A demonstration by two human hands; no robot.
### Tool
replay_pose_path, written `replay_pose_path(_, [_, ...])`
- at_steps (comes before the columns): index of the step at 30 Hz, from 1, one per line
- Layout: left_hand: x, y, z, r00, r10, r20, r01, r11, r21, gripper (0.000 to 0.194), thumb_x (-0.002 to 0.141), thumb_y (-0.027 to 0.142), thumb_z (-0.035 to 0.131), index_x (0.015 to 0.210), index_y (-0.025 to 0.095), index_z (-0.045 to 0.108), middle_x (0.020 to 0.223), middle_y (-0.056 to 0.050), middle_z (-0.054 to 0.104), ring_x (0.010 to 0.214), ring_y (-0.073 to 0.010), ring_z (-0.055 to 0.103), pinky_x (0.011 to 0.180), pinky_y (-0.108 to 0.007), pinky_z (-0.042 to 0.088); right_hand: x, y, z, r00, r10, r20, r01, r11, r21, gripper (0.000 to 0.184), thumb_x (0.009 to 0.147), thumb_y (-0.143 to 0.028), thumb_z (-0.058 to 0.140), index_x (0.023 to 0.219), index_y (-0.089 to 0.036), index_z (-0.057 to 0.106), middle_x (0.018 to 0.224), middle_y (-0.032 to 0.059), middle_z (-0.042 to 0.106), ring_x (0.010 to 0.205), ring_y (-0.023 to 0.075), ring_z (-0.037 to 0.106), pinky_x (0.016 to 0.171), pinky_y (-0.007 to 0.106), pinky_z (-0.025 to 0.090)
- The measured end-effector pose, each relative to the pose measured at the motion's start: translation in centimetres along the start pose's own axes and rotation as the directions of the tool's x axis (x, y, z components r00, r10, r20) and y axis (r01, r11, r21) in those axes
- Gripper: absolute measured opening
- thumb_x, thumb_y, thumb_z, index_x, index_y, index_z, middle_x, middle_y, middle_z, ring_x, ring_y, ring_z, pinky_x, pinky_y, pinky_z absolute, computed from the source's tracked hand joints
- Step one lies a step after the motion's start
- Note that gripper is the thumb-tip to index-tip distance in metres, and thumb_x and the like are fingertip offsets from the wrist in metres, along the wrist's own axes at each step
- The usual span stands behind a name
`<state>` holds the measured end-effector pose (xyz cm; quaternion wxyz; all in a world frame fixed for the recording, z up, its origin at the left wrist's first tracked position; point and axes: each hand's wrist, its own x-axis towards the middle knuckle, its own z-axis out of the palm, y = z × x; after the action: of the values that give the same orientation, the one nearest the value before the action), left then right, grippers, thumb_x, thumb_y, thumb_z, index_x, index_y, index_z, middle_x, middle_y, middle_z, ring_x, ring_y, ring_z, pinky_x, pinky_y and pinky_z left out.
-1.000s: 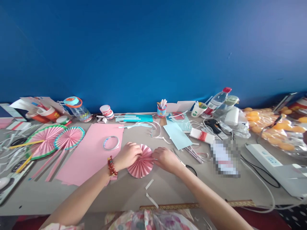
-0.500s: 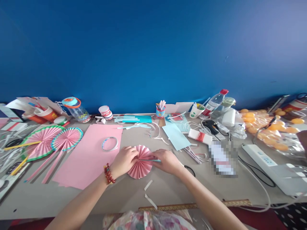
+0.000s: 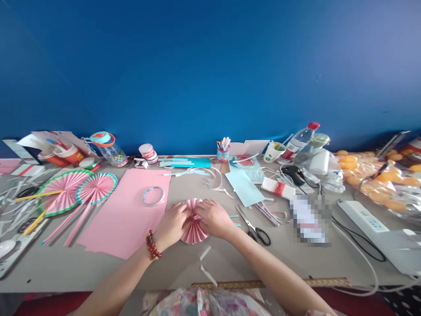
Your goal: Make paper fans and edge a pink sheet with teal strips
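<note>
A round pink pleated paper fan (image 3: 194,233) lies on the table between my hands, folds spreading from its centre. My left hand (image 3: 176,223) grips its left side, fingers bent in toward the middle. From the other side, my right hand (image 3: 212,218) presses its fingers together at the fan's centre and covers part of it. Light blue strip ends (image 3: 234,216) show just right of my right hand; whether they are held is unclear. Scissors (image 3: 253,228) with black handles lie open beside my right wrist.
Pink paper sheets (image 3: 125,219) with a tape roll (image 3: 153,195) lie to the left, beyond them finished pink fans (image 3: 97,188). Light blue paper (image 3: 245,188), wound red thread (image 3: 279,188) and a power strip (image 3: 365,219) are at right. Paper scraps (image 3: 208,274) lie in front.
My right hand has moved left onto the fan's centre, and the light blue strip at its fingers is no longer visible there. The scissors are now uncovered. The view has shifted slightly.
</note>
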<state>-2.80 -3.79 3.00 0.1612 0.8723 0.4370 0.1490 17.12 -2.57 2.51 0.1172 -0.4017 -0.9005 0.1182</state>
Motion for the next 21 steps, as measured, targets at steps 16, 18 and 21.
replay_pose_path(16, [0.1,-0.5,0.7,0.999,0.003,-0.038,-0.007,0.996,-0.094,0.010,0.089,0.020,0.064,0.099,0.021,0.064,0.104,-0.005,0.068,0.101,-0.0224,0.061,0.090,-0.037,0.046,1.4,0.0,-0.8,0.995,-0.028,0.101,0.029,1.000,-0.009,0.011,0.077,-0.018,0.063,0.088,-0.019,0.063,0.096,0.0041,0.066,0.091,0.0193,0.054,0.081,0.030,0.038])
replay_pose_path(18, [0.1,-0.5,0.7,0.999,0.004,-0.039,-0.007,0.996,-0.091,0.009,0.090,0.020,0.064,0.099,0.021,0.064,0.105,-0.005,0.068,0.102,-0.0225,0.061,0.090,-0.038,0.046,1.5,0.3,-0.6,0.995,-0.040,0.087,0.040,0.999,0.013,0.008,0.078,-0.019,0.064,0.085,-0.020,0.064,0.095,0.0035,0.066,0.090,0.0187,0.054,0.081,0.030,0.037])
replay_pose_path(21, [0.1,-0.6,0.8,0.999,0.006,-0.036,-0.008,0.997,-0.076,0.009,0.090,0.021,0.065,0.099,0.021,0.065,0.107,-0.006,0.069,0.102,-0.0231,0.061,0.091,-0.038,0.046,1.6,0.7,-0.3,0.994,-0.066,0.083,0.064,0.998,0.023,0.005,0.078,-0.019,0.064,0.083,-0.020,0.065,0.093,0.0038,0.067,0.089,0.0189,0.053,0.080,0.030,0.036])
